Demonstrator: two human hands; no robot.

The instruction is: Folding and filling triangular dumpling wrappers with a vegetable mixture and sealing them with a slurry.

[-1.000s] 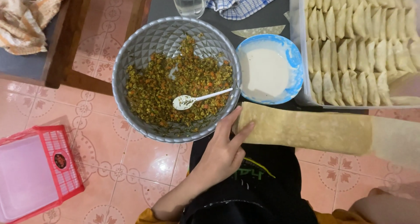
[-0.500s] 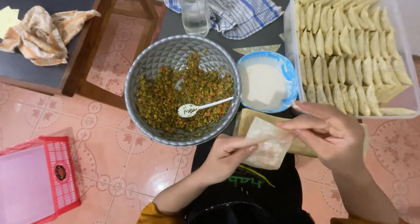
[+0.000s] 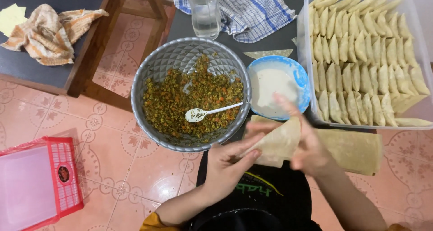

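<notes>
Red lidded box (image 3: 38,183) on the floor at far left, out of the way. Grey bowl of filling (image 3: 191,93), white spoon (image 3: 212,112) resting in it, handle toward us for easy reach. Our left hand (image 3: 225,165) pinches the pastry sheet (image 3: 275,140), fingers clamped under its fold; our right hand (image 3: 306,145) presses on top, blurred. Paste bowl (image 3: 279,84) just beyond. Folded pieces fill the clear tub (image 3: 361,59) at right.

One camera only, worn on the head and looking almost straight down from close above the lap. It takes in the left hand (image 3: 228,165), right hand (image 3: 311,145) and grey bowl (image 3: 149,77) against the tiled floor (image 3: 112,168)
</notes>
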